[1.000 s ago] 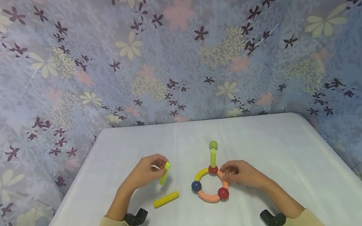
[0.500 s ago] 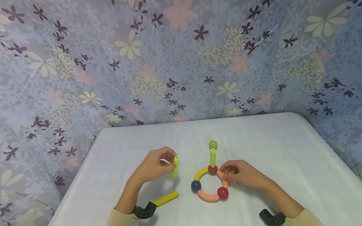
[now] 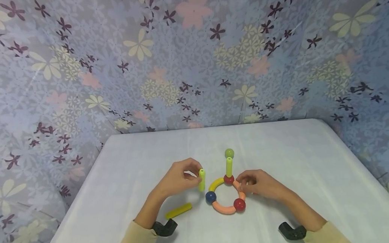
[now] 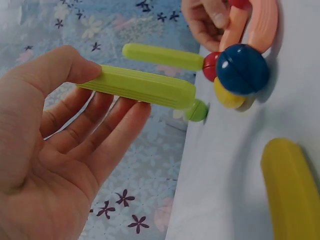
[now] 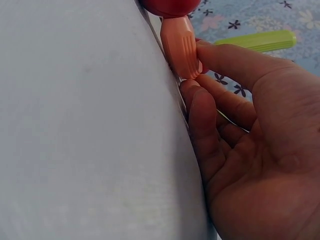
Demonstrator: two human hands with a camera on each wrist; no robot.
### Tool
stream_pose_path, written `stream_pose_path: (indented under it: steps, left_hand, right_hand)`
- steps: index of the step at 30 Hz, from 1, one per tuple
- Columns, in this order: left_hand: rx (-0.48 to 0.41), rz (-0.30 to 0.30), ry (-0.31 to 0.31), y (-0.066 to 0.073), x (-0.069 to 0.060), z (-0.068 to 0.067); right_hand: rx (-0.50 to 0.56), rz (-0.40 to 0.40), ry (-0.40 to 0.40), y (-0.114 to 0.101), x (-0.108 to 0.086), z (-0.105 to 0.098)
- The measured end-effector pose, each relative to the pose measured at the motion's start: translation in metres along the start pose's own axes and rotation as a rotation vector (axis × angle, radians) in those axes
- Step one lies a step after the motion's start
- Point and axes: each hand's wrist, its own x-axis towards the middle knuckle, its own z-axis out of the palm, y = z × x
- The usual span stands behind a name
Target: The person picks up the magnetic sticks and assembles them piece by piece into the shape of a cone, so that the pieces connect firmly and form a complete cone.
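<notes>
The left hand (image 3: 183, 177) pinches a light green stick (image 3: 202, 180) upright, just left of and above the blue ball (image 3: 210, 197). In the left wrist view that green stick (image 4: 137, 86) lies between thumb and fingertips. A ring of curved pieces and balls lies on the table; a second green stick (image 3: 229, 167) stands on its far red ball (image 3: 229, 179). On the ring's right side the right hand (image 3: 261, 184) grips a salmon curved piece (image 3: 241, 194), seen also in the right wrist view as the salmon piece (image 5: 181, 47) between thumb and fingers.
A green ball (image 3: 229, 153) lies behind the standing stick. Near the left forearm is a loose yellow piece (image 3: 178, 211). The white-covered table (image 3: 142, 147) meets a flowered cloth (image 3: 190, 61) at its far edge.
The left hand has moved right with the green stick, from beyond the loose yellow piece to beside the ring. The right hand keeps its grip in the same place.
</notes>
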Motion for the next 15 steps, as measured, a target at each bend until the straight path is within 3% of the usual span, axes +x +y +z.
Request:
stream_pose_path:
  steps: [6, 15]
  left_hand:
    - [-0.046, 0.0, -0.031, 0.002, 0.001, 0.007]
    - [-0.054, 0.06, -0.045, -0.002, 0.001, 0.014]
  right_hand:
    - [0.011, 0.006, 0.009, 0.001, 0.0, 0.0]
    - [0.015, 0.016, 0.013, 0.001, 0.001, 0.0]
